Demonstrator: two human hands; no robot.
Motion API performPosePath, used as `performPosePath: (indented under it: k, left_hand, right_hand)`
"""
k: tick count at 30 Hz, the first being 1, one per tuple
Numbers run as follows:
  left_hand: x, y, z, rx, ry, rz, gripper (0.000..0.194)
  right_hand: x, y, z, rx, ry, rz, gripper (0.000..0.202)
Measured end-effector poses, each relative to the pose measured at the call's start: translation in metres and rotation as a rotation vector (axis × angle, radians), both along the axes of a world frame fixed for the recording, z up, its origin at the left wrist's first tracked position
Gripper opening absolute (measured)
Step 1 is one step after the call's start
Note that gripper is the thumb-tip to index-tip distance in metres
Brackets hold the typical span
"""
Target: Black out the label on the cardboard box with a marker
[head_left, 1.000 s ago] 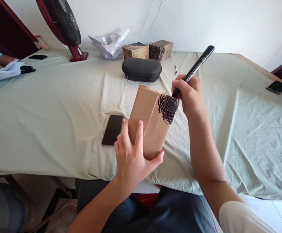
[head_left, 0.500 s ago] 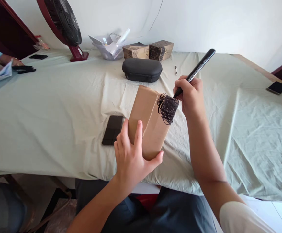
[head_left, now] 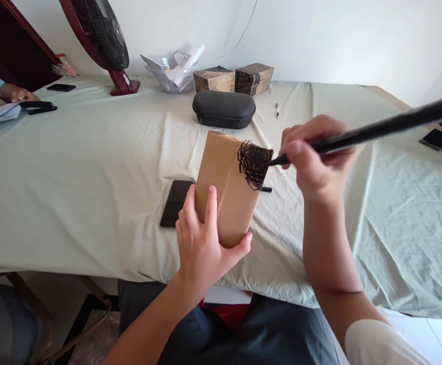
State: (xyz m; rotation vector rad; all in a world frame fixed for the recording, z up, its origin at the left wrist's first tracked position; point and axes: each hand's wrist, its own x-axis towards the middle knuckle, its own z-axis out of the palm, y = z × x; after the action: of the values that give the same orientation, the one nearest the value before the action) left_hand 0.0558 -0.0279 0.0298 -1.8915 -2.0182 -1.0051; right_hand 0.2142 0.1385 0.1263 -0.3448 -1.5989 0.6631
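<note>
My left hand point(head_left: 203, 241) grips the lower end of a brown cardboard box point(head_left: 221, 177), thumb on the right edge and fingers spread over the left face. Dense black scribbles point(head_left: 256, 163) cover the box's upper right corner. A black marker point(head_left: 380, 126) is pinched in my right hand point(head_left: 319, 157), its tip at the scribbled right edge and its rear end pointing up to the right. Just right of the box, a small black cap point(head_left: 266, 189) lies on the cloth. A dark phone point(head_left: 175, 204) lies beside the box, left of it.
A black case point(head_left: 224, 109) sits behind the box, with two patterned boxes point(head_left: 213, 80) farther back. A plastic basket point(head_left: 173, 78) and a fan point(head_left: 124, 83) stand near the wall. Another person's hand point(head_left: 17, 94) is at far left. A phone point(head_left: 435, 139) lies at right.
My right hand has moved right and the marker now tilts lower, toward the right. The box has shifted slightly left with my left hand, and the black cap beside it has come into view.
</note>
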Motion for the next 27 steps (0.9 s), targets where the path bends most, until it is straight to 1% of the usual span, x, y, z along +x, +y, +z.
performPosePath:
  k: [2,4,11,16,19,23,27]
  left_hand:
    - [-0.001,0.0,-0.001,0.011,-0.006,0.001,0.107]
    - [-0.002,0.001,-0.001,0.013,-0.015,0.007,0.108]
    - [-0.002,0.002,-0.002,0.015,-0.018,-0.001,0.107]
    - [-0.001,0.001,0.0,0.011,-0.014,-0.003,0.106]
    - [0.0,0.001,0.0,0.002,-0.015,-0.004,0.107]
    - [0.0,0.001,0.0,0.006,-0.012,-0.01,0.106]
    - [0.0,0.001,0.0,0.003,-0.015,-0.01,0.106]
  right_hand:
    - [-0.001,-0.012,0.003,0.068,-0.169,0.034,0.033]
    - [-0.003,-0.017,0.004,0.094,-0.285,0.034,0.033]
    - [-0.002,-0.019,0.007,0.135,-0.408,0.013,0.024]
    - [0.005,-0.018,0.011,0.077,-0.444,0.006,0.034]
    - [0.011,-0.013,0.01,0.022,-0.403,-0.005,0.04]
    - [0.016,-0.004,0.005,-0.031,-0.312,0.025,0.04]
    - [0.018,0.007,-0.002,-0.017,-0.25,0.096,0.036]
